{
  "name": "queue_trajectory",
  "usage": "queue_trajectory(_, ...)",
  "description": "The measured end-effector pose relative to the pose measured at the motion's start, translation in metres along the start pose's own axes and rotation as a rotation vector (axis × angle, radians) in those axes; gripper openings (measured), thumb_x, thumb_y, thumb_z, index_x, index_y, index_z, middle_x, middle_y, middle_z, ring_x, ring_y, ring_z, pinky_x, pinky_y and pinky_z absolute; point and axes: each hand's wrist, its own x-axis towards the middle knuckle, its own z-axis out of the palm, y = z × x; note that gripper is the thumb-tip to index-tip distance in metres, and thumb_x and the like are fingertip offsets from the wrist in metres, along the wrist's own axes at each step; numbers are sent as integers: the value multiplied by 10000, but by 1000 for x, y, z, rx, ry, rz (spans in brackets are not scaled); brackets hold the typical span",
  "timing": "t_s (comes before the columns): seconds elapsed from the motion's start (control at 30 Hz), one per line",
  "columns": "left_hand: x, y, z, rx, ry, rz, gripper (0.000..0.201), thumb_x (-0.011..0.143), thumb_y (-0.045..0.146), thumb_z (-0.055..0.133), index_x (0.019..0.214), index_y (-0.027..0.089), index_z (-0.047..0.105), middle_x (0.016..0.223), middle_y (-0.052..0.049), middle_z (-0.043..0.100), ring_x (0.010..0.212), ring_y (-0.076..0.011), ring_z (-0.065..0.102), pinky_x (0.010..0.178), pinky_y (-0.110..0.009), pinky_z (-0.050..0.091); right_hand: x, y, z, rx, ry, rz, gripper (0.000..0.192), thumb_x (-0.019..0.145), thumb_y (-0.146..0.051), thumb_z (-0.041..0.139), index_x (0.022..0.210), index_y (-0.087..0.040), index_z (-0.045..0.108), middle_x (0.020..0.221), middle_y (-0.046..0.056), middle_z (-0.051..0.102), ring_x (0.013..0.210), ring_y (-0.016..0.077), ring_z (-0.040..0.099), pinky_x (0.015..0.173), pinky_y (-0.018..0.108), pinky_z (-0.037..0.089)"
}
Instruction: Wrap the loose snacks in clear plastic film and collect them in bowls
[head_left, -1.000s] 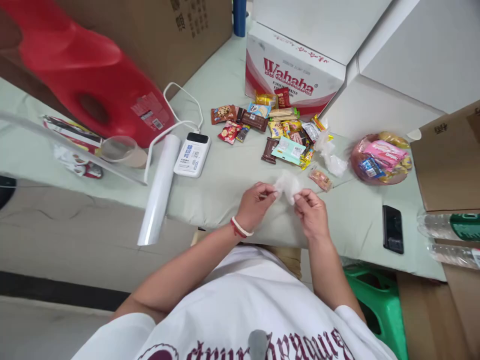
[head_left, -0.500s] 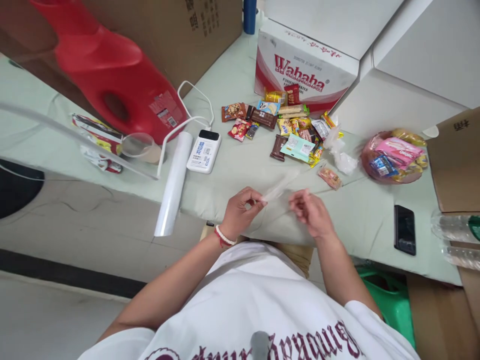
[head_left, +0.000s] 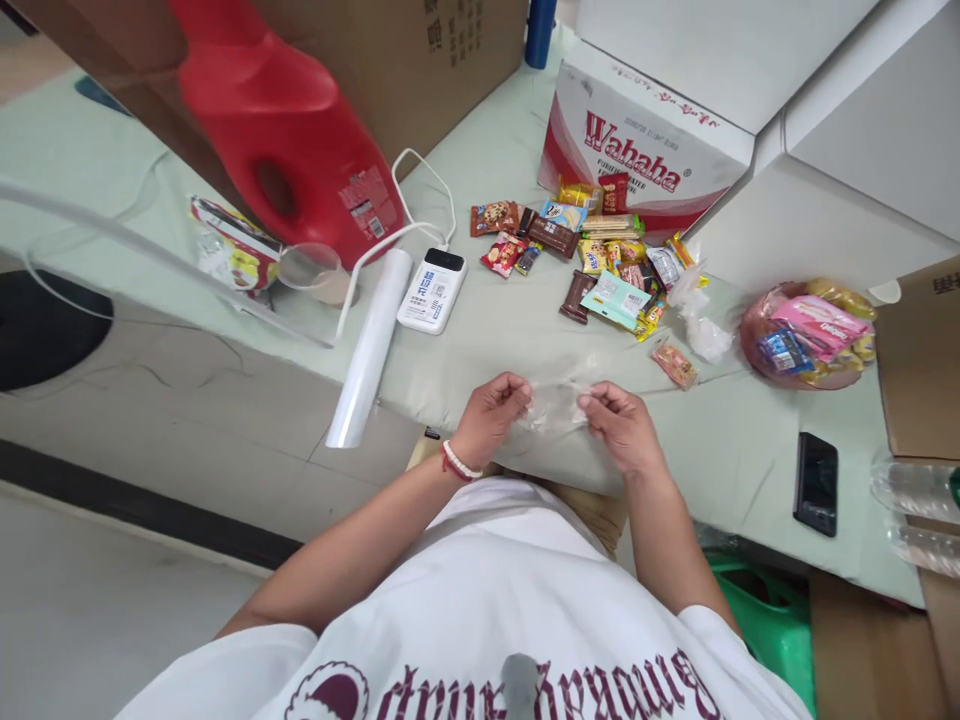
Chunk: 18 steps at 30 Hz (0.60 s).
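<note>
On my head view, the thin clear plastic (head_left: 556,408), which looks like a small bag, is stretched between the two hands, above the near edge of the tabletop (head_left: 727,455). The left hand (head_left: 486,418) pinches its one side between thumb and fingers, and the right hand (head_left: 621,428) pinches the opposite side in the same manner. So both hands are closed on the plastic, and they stand a little apart from each other. I judge that the step in hand is the spreading of this plastic, perhaps to open its mouth; whether the mouth is open, I cannot tell, because the material is too transparent. In my opinion, the next move calls for a gentle and even pull, with firm pinches on both sides, since such thin film could slip or cling together.

Just beyond the hands, to the right, lies one pink wrapped snack (head_left: 673,363). Farther back is the heap of wrapped snacks, with a pale green packet (head_left: 616,300) on top, and beside it some crumpled clear plastic (head_left: 706,335). More outward, I see a pink bowl (head_left: 752,345) with packets inside, a phone (head_left: 816,485), and on the left side a white roll (head_left: 369,350).
</note>
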Motion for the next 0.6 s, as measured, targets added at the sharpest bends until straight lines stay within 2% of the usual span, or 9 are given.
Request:
queue_trajectory(0.2, -5, -1, -21, -307, 35, -155, 516, 724, 620, 850, 836, 198, 577, 817, 16, 651, 734, -104, 600, 695, -239, 498, -17, 10, -44, 101, 86, 53, 408, 646, -492, 941, 805, -209, 693, 669, -48, 527, 532, 68, 366, 419, 183, 282)
queue_trajectory(0.27, -7, -2, -23, -338, 68, -179, 529, 703, 610, 870, 828, 202, 556, 756, 43, 603, 658, -83, 560, 625, -214, 472, -24, 15, -51, 73, 109, 74, 416, 645, -511, 938, 787, -206, 693, 663, -42, 533, 528, 70, 356, 406, 183, 268)
queue_trajectory(0.33, -7, -2, -25, -311, 93, -174, 527, 687, 596, 886, 811, 199, 562, 669, 73, 521, 564, -57, 468, 534, -189, 387, -30, 18, -58, 15, 117, 82, 425, 648, -530, 932, 766, -204, 686, 640, -42, 526, 524, 76, 357, 404, 190, 273)
queue_trajectory(0.4, -5, 0, -28, -268, 61, -179, 523, 665, 587, 903, 797, 188, 591, 642, 79, 482, 521, -43, 399, 486, -191, 310, -33, 16, -68, -60, 122, 72, 425, 666, -544, 918, 757, -201, 683, 625, -44, 515, 526, 83, 370, 420, 200, 298)
queue_trajectory(0.5, -1, 5, -34, -215, -58, -196, 516, 640, 577, 921, 786, 174, 635, 684, 58, 515, 528, -42, 391, 484, -206, 290, -32, 7, -89, -183, 148, 21, 401, 702, -537, 890, 825, -201, 709, 668, -33, 548, 557, 97, 413, 460, 215, 331)
queue_trajectory(0.53, 0, 6, -36, -196, -89, -191, 513, 642, 582, 918, 785, 172, 644, 695, 51, 525, 538, -47, 398, 490, -212, 296, -31, 4, -95, -236, 197, -19, 399, 708, -528, 883, 873, -204, 720, 713, -21, 580, 578, 104, 434, 476, 220, 345)
queue_trajectory(0.6, 0, 7, -37, -154, -109, -162, 511, 673, 611, 890, 787, 174, 652, 684, 47, 518, 553, -61, 402, 504, -223, 310, -31, -4, -101, -360, 398, -159, 399, 726, -506, 869, 949, -208, 727, 812, 4, 627, 637, 120, 478, 525, 232, 380)
